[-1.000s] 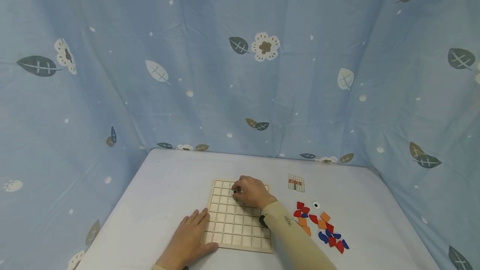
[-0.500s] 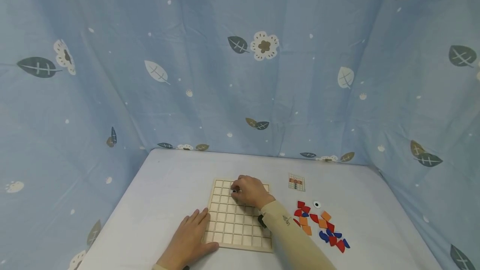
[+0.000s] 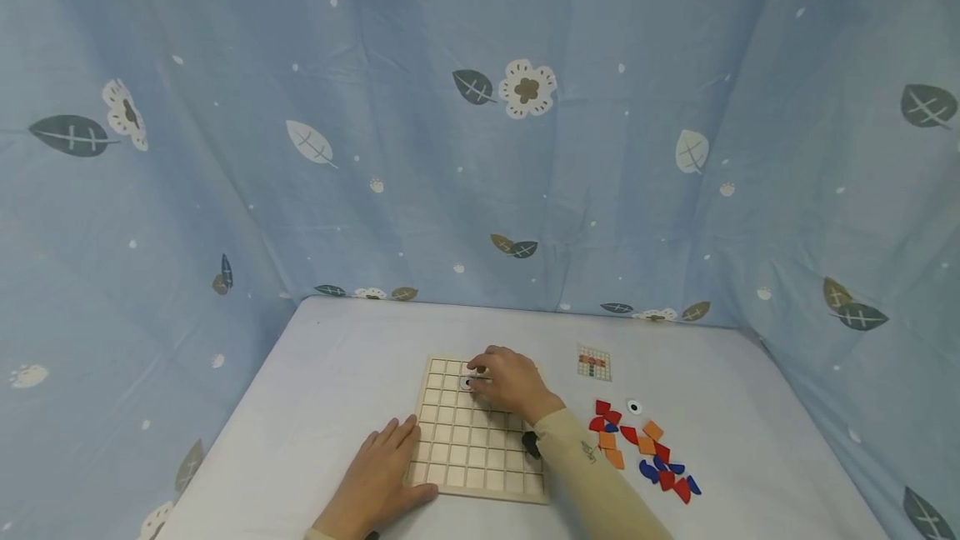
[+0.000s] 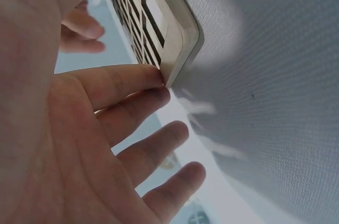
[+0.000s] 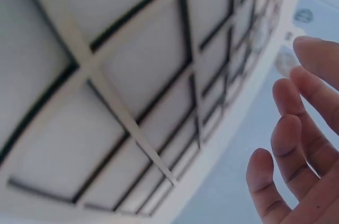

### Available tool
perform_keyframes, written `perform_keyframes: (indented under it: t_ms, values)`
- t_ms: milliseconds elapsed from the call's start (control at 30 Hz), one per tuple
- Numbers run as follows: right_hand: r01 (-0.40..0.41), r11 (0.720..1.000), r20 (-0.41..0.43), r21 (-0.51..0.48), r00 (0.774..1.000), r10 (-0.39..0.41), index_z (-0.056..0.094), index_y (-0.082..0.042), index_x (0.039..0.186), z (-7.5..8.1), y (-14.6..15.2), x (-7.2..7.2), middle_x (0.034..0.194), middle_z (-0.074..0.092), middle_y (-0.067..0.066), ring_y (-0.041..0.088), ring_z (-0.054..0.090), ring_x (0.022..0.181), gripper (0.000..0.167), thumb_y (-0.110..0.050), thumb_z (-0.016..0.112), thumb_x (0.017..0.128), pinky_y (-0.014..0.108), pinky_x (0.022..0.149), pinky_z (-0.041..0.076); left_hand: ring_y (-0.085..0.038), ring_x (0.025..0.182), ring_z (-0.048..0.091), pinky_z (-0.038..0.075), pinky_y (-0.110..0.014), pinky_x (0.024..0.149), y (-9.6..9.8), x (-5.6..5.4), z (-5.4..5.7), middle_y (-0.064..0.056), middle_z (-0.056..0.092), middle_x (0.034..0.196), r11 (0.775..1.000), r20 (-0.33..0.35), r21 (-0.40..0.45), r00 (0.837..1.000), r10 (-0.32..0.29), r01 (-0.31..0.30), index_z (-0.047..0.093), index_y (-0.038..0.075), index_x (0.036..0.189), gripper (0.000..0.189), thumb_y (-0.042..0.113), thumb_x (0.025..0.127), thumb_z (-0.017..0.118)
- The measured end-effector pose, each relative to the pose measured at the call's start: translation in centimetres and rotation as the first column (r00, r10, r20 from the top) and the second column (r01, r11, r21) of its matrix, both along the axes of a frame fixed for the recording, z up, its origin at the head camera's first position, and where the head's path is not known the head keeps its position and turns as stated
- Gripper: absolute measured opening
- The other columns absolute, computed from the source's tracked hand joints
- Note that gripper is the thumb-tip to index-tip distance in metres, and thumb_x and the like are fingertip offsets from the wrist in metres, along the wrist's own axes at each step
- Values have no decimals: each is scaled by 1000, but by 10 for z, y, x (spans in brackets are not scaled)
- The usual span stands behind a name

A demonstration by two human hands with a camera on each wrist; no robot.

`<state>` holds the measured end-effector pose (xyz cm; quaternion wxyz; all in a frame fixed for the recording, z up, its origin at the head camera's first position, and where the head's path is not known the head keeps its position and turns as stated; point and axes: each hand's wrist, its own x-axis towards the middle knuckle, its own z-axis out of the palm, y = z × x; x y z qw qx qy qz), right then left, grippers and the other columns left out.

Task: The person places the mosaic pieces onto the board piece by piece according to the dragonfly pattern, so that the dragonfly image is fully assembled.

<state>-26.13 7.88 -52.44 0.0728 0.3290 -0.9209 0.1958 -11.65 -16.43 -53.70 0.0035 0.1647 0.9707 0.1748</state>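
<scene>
We see the white disc (image 3: 466, 384) lying on the gridded board (image 3: 463, 440), in its second row from the far edge, right at the fingertips of the right grip (image 3: 512, 382). We cannot tell whether a fingertip touches it. The disc is round and flat, with a black dot at its centre; the board is pale wood, its square cells divided by thin raised strips, and it lies flat on the white tabletop (image 3: 360, 357). In the right wrist view we find the right grip's fingers parted and gently bent, pinching nothing. The left grip (image 3: 378, 469) has its fingers extended, with fingertips touching the board's left side and the thumb along its near edge.
</scene>
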Motion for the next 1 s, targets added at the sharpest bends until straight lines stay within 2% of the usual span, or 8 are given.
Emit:
perform_keyframes:
  t_ms: [133, 333, 600, 767, 900, 1000]
  values:
    - [21, 998, -65, -58, 998, -25, 76, -16, 114, 10, 10, 8, 98, 69, -2, 12, 64, 84, 25, -27, 78, 91, 30, 69, 56, -48, 138, 43, 36, -66, 109, 0, 0, 0, -22, 46, 152, 1000, -2, -14, 1000, 7, -7, 53, -8, 141, 94, 59, 80, 77]
    - [69, 989, -140, -127, 986, -87, 75, -20, 117, 24, 37, 20, 100, 70, -3, 13, 66, 89, 30, -29, 81, 88, 33, 72, 58, -46, 138, 43, 36, -65, 109, 1, 1, -1, -20, 44, 154, 1000, -16, 5, 1000, 8, -8, 52, -6, 143, 95, 61, 80, 76]
    - [144, 975, -235, -169, 955, -182, 74, -21, 121, 27, 89, 35, 106, 69, -6, 8, 58, 80, 37, -27, 85, 85, 26, 62, 52, -46, 139, 42, 36, -65, 109, -2, 0, -2, -20, 44, 154, 999, -55, -25, 997, -50, 49, 52, -6, 143, 95, 66, 84, 69]
    - [205, 962, -261, -179, 933, -247, 73, -21, 123, 30, 124, 45, 110, 68, -7, 9, 58, 82, 44, -26, 87, 82, 29, 63, 53, -45, 139, 43, 38, -64, 109, -5, -3, -3, -19, 45, 154, 996, -75, -61, 995, -64, 59, 52, -6, 143, 95, 69, 86, 64]
    - [259, 946, -243, -195, 922, -302, 71, -23, 126, 33, 151, 55, 112, 69, -5, 14, 63, 87, 48, -25, 88, 81, 33, 63, 56, -44, 139, 43, 37, -63, 109, -5, -3, -4, -19, 45, 154, 994, -68, -82, 995, -72, 66, 51, -6, 144, 95, 70, 87, 62]
    - [335, 925, -204, -178, 907, -368, 70, -22, 128, 31, 170, 63, 114, 69, -1, 17, 63, 88, 52, -23, 88, 80, 35, 64, 58, -44, 139, 43, 38, -63, 109, -6, -4, -5, -19, 44, 155, 992, -63, -97, 995, -81, 75, 51, -6, 144, 94, 70, 88, 61]
